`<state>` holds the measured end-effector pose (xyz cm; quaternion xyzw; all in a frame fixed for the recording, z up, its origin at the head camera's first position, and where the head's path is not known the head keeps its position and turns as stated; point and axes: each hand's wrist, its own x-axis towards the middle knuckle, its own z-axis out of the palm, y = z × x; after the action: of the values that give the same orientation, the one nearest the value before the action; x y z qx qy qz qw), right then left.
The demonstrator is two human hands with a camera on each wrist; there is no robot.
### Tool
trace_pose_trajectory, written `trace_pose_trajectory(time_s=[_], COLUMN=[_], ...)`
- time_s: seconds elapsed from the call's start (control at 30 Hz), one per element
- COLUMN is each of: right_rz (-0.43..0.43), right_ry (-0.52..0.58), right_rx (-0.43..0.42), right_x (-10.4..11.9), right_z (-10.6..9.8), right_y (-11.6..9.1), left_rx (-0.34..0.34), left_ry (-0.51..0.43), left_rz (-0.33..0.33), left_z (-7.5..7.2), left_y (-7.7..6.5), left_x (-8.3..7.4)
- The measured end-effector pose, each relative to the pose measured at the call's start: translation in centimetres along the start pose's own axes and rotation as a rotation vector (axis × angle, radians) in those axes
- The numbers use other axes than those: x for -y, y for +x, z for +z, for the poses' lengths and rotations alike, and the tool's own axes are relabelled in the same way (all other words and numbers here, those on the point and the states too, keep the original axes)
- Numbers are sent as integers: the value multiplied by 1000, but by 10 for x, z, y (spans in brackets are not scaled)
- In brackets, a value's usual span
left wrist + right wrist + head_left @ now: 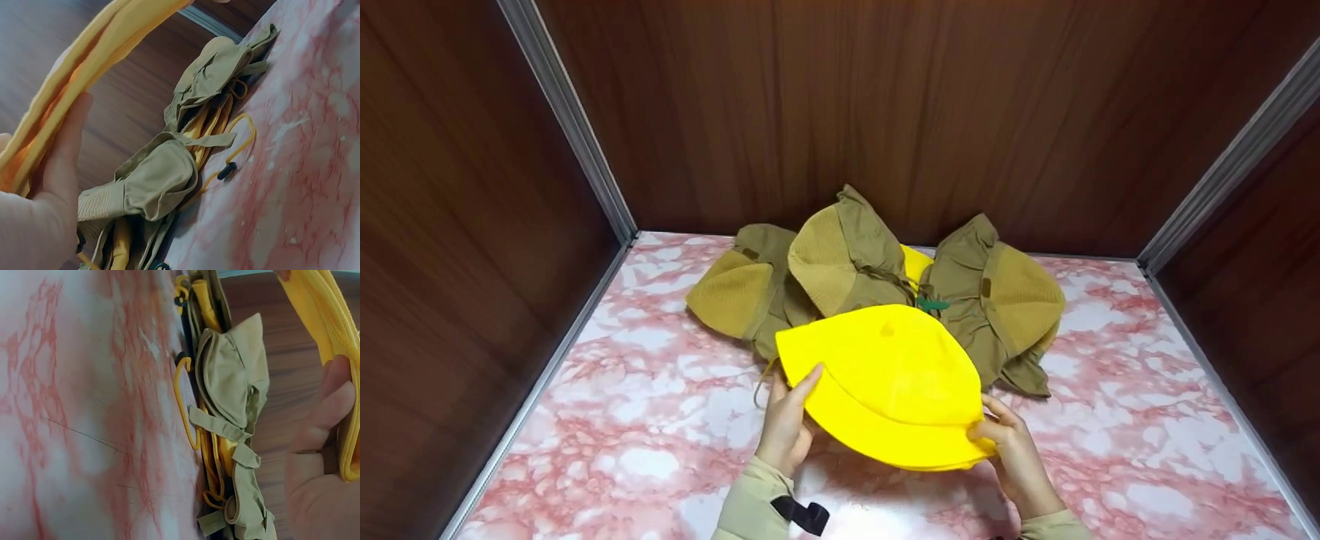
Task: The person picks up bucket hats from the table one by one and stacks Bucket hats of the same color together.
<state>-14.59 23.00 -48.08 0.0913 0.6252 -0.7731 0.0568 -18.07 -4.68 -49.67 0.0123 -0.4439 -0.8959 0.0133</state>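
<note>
A bright yellow brimmed hat [896, 375] is held up between both hands, its crown facing the back wall. My left hand [787, 424] grips its left edge, with the thumb lying along the outer face. At the brim's right end, my right hand [1011, 442] pinches the cloth between thumb and fingers. Seen from the left wrist, the hat's layered edges [84, 73] rest in the hand. Behind it lie khaki hats with cloth flaps: a left one [731, 292], a middle one [821, 259] and a right one [1024, 300]. The yellow hat overlaps parts of them.
A marbled pink-and-white tabletop [649, 457] lies underneath. Brown wood-grain panels [840, 112] with metal corner strips enclose the back and sides. Among the khaki hats show a small green piece [932, 304], some yellow cloth [916, 262] and a yellow cord [247, 132] with a black toggle [226, 171].
</note>
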Motion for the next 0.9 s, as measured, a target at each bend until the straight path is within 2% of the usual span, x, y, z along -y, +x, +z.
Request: trace_pose_trajectory(time_s=[0.07,0.1,0.27,0.47,0.5,0.6,0.7,0.73,0.87,0.9], right_rz=[-1,-1,-5,17,26,33,23,12,-35,-48], right_ry=[-19,-28,-74,-124,-142,-192,-212,-205,-176,-172], right_rx=[5,5,1,30,30,42,57,66,93,93], right_x=[-1,-1,-3,-8,-9,-6,-11,-14,-31,-33], right_z=[0,0,2,6,7,14,17,18,18,20], right_y=[0,0,0,3,3,0,-1,-1,2,2], left_rx=[-46,-89,-155,-164,-157,-173,-157,-155,-140,-124], left_ry=[17,42,28,78,96,58,73,57,89,59], left_rz=[-17,-48,-90,-43,-37,-43,-29,-26,7,21], left_z=[-2,4,-4,-21,-27,-36,-46,-46,-60,-68], left_y=[0,-8,-6,-6,-5,-7,-9,-12,-15,-14], left_x=[-3,-15,-23,-23,-20,-24,-27,-31,-31,-29])
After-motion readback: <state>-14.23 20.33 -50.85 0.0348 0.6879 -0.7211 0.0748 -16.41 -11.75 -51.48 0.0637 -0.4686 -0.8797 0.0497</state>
